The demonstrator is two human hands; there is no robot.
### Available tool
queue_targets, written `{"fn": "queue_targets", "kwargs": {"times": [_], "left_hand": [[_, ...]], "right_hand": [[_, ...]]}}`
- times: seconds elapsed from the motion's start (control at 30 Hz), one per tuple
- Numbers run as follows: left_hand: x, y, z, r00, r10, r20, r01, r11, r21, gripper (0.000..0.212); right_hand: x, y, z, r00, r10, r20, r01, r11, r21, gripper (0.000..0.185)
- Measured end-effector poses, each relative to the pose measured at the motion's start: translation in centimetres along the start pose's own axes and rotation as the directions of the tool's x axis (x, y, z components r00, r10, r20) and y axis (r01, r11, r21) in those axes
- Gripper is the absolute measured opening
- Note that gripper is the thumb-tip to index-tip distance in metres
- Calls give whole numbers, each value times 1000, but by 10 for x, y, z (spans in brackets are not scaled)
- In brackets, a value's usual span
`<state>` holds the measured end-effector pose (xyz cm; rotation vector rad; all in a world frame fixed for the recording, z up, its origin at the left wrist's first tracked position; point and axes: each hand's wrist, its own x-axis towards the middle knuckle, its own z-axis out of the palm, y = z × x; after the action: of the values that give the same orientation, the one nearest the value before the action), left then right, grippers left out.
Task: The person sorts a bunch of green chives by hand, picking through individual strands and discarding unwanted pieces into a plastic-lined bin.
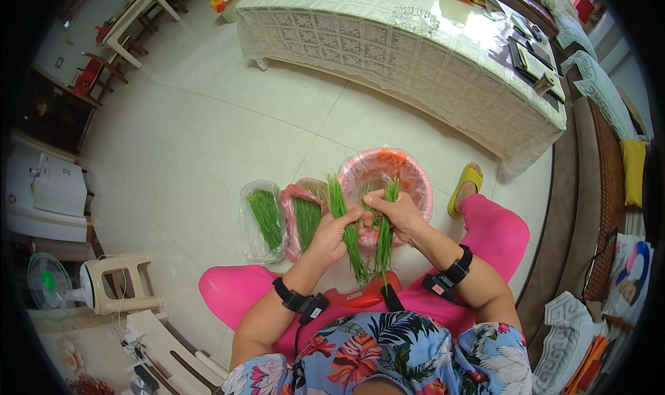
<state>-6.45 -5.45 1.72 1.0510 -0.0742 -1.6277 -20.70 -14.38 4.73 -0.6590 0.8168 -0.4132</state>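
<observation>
My left hand (pixel 332 234) grips a bunch of thin green stalks (pixel 337 200), which look like chives. My right hand (pixel 397 210) is closed around a second bunch of the same stalks (pixel 384 247). Both bunches hang over my lap, with the fingers of the two hands close together. Just beyond the hands stands a round pink basin (pixel 423 179) lined with clear plastic. Left of it, green stalks fill a red plastic bag (pixel 291 195), and more lie in a clear plastic bag (pixel 284 241) on the floor.
A long table under a lace cloth (pixel 384 52) stands ahead. The sofa (pixel 563 208) runs along the right. On the left are a beige plastic stool (pixel 143 280) and a small fan (pixel 48 280). A yellow slipper (pixel 457 192) is on my right foot, near the basin.
</observation>
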Motion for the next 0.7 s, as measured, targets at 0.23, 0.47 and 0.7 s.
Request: {"fn": "queue_targets", "kwargs": {"times": [0.23,0.47,0.7], "left_hand": [[5,4,-3,987,-125,97,144,965,-218,33],[9,5,-12,988,-123,95,138,974,-180,31],[16,2,-20,993,-115,26,118,980,-162,29]], "right_hand": [[13,1,-22,982,-157,-108,148,985,-84,14],[10,-7,-21,986,-157,-49,152,985,-83,15],[9,-12,-24,989,-141,-55,138,989,-54,14]]}}
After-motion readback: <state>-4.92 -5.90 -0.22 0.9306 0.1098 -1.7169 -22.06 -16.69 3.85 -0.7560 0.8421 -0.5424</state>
